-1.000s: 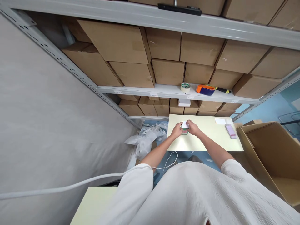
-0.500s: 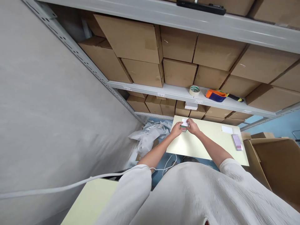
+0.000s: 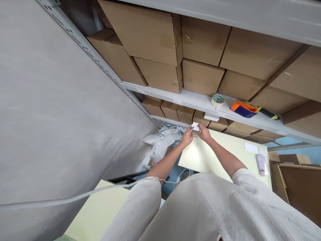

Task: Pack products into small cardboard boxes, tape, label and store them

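Both hands meet over the left part of a pale yellow table (image 3: pixel 220 150). Between them is a small white card (image 3: pixel 196 126), and just below it a small green-edged piece (image 3: pixel 195 134) whose kind is too small to tell. My left hand (image 3: pixel 187 137) is closed on the left side of the green-edged piece. The fingers of my right hand (image 3: pixel 204 133) pinch the white card at its right edge. Farther right on the table lie a white card-like slip (image 3: pixel 251 147) and a blurred-out purple item (image 3: pixel 261 164).
Metal shelving (image 3: pixel 175 97) with cardboard boxes (image 3: pixel 203 77) stands ahead. On its ledge are a tape roll (image 3: pixel 217 100) and an orange-and-blue tape dispenser (image 3: pixel 243 109). Crumpled white plastic (image 3: pixel 163 140) lies on the floor at left. A large open carton (image 3: pixel 301 180) stands right; a white cable (image 3: pixel 82 194) crosses left.
The view has shifted, so the shelf and table appear larger and farther right. Both hands still hold the same small pieces, now nearer the table's far left corner.
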